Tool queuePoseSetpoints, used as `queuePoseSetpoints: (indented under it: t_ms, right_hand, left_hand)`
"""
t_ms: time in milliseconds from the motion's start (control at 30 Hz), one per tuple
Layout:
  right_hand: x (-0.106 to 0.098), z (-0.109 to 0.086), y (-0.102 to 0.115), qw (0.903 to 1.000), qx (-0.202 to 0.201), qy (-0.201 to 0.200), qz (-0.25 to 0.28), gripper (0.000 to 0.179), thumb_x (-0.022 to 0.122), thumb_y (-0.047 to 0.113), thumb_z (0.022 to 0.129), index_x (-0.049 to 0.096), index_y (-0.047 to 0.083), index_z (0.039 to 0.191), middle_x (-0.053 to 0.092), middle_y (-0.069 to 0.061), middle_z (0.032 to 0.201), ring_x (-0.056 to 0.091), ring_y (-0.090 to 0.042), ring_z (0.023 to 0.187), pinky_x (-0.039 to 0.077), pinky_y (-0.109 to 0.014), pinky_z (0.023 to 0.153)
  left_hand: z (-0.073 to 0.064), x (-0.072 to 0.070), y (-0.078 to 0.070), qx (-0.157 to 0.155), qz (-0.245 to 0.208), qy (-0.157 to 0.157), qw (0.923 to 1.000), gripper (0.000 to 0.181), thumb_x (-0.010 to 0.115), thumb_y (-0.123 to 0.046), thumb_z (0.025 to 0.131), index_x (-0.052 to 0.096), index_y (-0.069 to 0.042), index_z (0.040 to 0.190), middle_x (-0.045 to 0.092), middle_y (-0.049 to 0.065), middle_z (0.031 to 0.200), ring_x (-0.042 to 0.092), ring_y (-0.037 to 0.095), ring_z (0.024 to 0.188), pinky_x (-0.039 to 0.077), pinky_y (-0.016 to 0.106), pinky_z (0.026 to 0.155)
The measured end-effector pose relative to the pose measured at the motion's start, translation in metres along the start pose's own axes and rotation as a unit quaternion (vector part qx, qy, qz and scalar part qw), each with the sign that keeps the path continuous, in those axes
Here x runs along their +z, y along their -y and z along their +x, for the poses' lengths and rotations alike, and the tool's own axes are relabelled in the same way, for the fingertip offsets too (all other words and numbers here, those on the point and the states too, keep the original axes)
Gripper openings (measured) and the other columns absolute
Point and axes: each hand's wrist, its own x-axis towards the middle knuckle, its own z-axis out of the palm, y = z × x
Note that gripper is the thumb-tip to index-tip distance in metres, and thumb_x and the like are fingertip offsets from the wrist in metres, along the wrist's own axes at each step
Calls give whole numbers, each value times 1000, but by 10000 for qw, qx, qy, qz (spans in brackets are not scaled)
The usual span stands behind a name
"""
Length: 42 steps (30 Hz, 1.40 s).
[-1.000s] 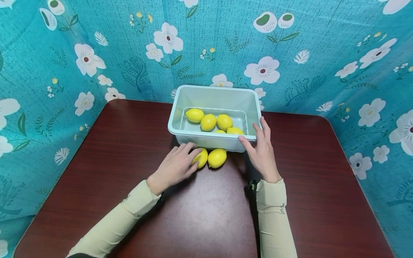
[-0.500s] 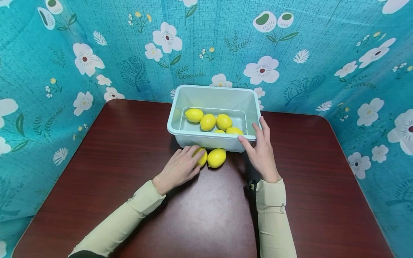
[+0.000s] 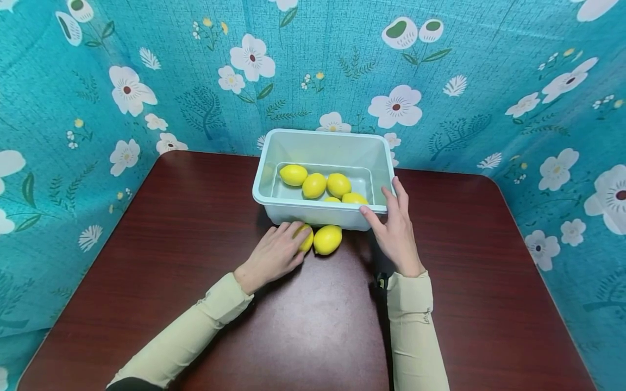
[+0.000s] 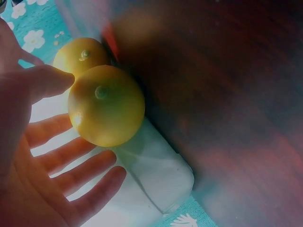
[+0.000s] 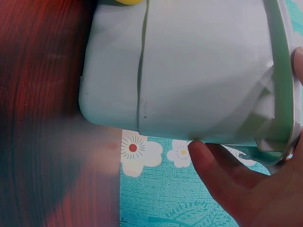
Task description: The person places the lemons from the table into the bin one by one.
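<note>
A pale blue plastic bin (image 3: 318,212) stands on the table with several lemons (image 3: 314,185) inside. Against its near wall, my left hand (image 3: 274,252) grips a lemon (image 4: 106,106); in the left wrist view the thumb meets one side, the other fingers reach behind it, and part of the fruit is covered. Right beside it lies a second loose lemon (image 3: 327,240). My right hand (image 3: 397,239) holds the bin's near right corner, thumb on the front rim and fingers along the right side, as the right wrist view also shows.
The dark red wooden table (image 3: 195,195) extends around the bin. Behind and on both sides hangs a turquoise flowered cloth (image 3: 313,65), close to the bin's back wall. One lemon in the bin is mostly hidden by the front rim.
My left hand has moved slightly right and closed further over the left loose lemon, covering more of it. The right hand, the bin and the other lemons stay in place.
</note>
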Motion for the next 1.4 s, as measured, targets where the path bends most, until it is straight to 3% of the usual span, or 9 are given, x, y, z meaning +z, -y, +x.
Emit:
queuePoseSetpoints:
  t_ms: [600, 1400]
  right_hand:
    - [-1, 1, 1, 10000, 68, 12, -25, 74, 63, 46, 91, 38, 2, 145, 11, -2, 163, 31, -31, 142, 37, -57, 107]
    - [0, 0, -1, 10000, 29, -11, -10, 72, 63, 42, 91, 39, 1, 145, 12, -4, 162, 31, -31, 142, 37, -57, 107]
  left_hand:
    - [5, 4, -2, -16, 93, -88, 9999, 38, 68, -24, 85, 59, -12, 120, 55, 7, 112, 55, 24, 83, 42, 29, 57]
    - [-1, 0, -2, -239, -12, 311, 9992, 38, 67, -18, 78, 58, -9, 113, 51, 9, 111, 54, 27, 85, 44, 32, 57]
